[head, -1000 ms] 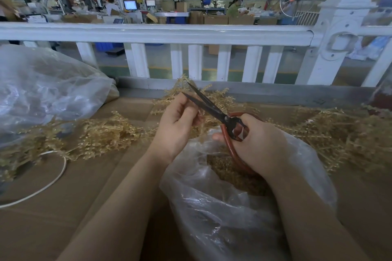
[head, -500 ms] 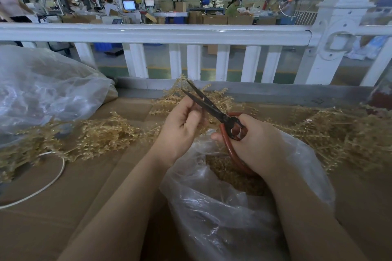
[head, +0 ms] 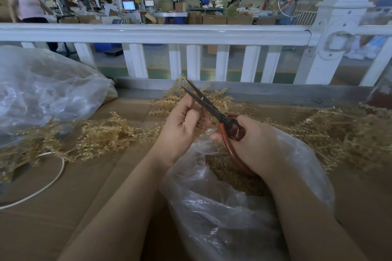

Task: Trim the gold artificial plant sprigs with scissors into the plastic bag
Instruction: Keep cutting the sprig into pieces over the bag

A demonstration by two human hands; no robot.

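- A full clear sack (head: pixel 42 91) slumps at far left of the cardboard-covered bench (head: pixel 84 186), with a loop of white cord (head: pixel 55 177) lying just in front of it.
- Untrimmed gold sprigs (head: pixel 101 135) sprawl across the bench beside the sack, reaching toward the worker's hands.
- The left hand (head: pixel 180 129) is curled shut around a small sprig; its fingers hide most of it, so how much stem remains to cut cannot be told.
- The scissors (head: pixel 214 110) point up and away toward the white fence (head: pixel 169 34), blades slightly parted beside the left fingers.
- The right hand (head: pixel 252 144) grips the red handles, thumb through the loop, directly above the bag's mouth.
- The plastic bag (head: pixel 212 207) sits open between the forearms, a bed of gold trimmings (head: pixel 231 174) already inside.
- A further heap of sprigs (head: pixel 339 133) lies at right, apparently uncut.
- Judging by the piles on both sides against the modest layer in the bag, the job looks well under way but far from finished.
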